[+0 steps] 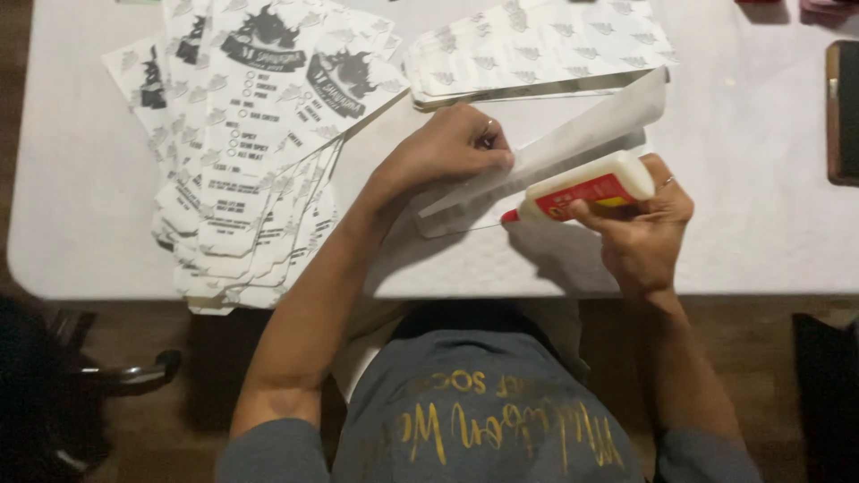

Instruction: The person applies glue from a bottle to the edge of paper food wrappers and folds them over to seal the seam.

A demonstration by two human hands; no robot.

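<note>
The glue bottle (586, 186) — white with a red label and a red tip — lies tilted nearly flat in the right hand (640, 228), whose fingers are wrapped around its rear half; its tip points at the near edge of a folded paper bag (573, 143) that lies slantwise on the white table (769, 224). Just beyond the bottle's tip, the left hand (452, 148) is curled closed, pressing the bag's lower end down with fingertips pinching the raised flap. Farther from the bottle, behind the bag, sits a flat stack of patterned bags (537, 45). Well left of the bottle spreads a fanned pile of printed sheets (250, 152) with black logos and checklists — its lower edge overhangs the table's near rim
</note>
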